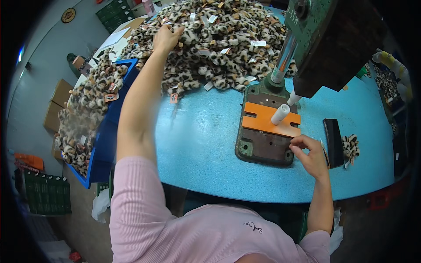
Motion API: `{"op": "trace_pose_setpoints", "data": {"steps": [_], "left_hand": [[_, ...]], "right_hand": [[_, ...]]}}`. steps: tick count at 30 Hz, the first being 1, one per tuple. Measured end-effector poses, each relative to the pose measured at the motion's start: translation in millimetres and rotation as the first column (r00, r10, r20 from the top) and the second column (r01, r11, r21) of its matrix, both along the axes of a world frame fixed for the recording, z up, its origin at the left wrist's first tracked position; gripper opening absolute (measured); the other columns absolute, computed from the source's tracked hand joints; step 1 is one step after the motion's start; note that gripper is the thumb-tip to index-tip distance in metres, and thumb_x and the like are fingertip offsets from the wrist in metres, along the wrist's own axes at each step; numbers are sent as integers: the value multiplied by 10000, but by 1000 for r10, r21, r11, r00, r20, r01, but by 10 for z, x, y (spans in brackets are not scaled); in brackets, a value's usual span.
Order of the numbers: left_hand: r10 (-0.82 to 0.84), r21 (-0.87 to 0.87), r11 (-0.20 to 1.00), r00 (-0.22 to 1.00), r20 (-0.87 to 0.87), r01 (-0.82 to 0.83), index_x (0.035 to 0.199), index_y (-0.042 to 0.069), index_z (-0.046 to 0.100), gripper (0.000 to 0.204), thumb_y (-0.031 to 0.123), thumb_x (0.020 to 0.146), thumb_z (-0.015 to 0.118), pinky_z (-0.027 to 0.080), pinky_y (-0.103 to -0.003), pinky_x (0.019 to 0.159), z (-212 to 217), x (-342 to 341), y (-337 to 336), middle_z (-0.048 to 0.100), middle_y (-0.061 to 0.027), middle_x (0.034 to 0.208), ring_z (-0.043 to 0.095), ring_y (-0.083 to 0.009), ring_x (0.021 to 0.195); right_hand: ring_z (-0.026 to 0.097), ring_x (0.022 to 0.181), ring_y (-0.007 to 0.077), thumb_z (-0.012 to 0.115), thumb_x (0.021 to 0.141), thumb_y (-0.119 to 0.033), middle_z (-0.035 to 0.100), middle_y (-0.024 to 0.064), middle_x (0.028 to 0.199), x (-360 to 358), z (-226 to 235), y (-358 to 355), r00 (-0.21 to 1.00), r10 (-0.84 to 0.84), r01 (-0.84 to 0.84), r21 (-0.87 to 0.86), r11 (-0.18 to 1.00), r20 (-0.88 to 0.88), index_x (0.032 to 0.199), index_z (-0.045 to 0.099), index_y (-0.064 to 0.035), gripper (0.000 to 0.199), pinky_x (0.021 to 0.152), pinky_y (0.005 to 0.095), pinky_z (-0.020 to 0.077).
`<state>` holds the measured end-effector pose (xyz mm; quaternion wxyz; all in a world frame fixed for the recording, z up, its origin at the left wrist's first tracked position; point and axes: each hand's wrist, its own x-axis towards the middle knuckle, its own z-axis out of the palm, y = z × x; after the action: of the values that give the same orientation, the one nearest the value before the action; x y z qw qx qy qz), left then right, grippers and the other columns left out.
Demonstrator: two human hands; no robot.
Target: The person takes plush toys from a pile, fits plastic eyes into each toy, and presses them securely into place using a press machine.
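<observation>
Likely picking from pile (232, 52) with left hand (167, 39), eleven o'clock, can't tell grip; with right hand (312, 157) half-open, seemingly empty; next, pinch.

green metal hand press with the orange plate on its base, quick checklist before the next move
1. Flat orange slotted plate on the dark metal press base: ok, lying on it.
2. White cylindrical peg bare: ok, nothing on it.
3. White upper tip lined up over the peg: cannot tell from this angle.
4. Right hand away from the peg: ok, at the base's right edge.
5. Left hand gripping something from the spotted plush pile: cannot tell.
</observation>
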<state>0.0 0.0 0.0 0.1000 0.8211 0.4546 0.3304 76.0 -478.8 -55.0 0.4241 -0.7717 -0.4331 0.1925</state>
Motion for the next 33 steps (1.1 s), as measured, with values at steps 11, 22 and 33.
{"op": "trace_pose_setpoints", "data": {"steps": [11, 22, 33], "left_hand": [[-590, -230, 549, 568, 574, 803, 953, 32, 521, 140, 65, 817, 518, 440, -191, 552, -135, -709, -1846, 597, -37, 747, 562, -69, 689], [-905, -582, 135, 339, 257, 802, 1012, 45, 565, 469, 92, 582, 746, 456, -246, 685, -372, -1120, -2766, 505, -49, 977, 513, -138, 844], [-146, -351, -353, 320, 936, 867, 748, 64, 415, 221, -4, 678, 614, 426, -224, 612, -733, -540, -3057, 522, -35, 758, 517, -106, 684]], "right_hand": [[545, 686, 217, 606, 669, 20, 543, 96, 826, -476, 405, 471, 912, 82, -280, 467, 839, 401, 807, 549, -16, 154, 600, 277, 430], [520, 629, 67, 558, 716, -19, 539, 44, 843, -553, -73, 405, 921, 332, -204, 475, 856, -202, 687, 485, -21, 78, 541, 221, 430], [543, 676, 58, 596, 754, -13, 564, 13, 759, -308, -148, 200, 834, 236, 116, 577, 809, -499, 806, 528, -24, 86, 606, 181, 467]]}}
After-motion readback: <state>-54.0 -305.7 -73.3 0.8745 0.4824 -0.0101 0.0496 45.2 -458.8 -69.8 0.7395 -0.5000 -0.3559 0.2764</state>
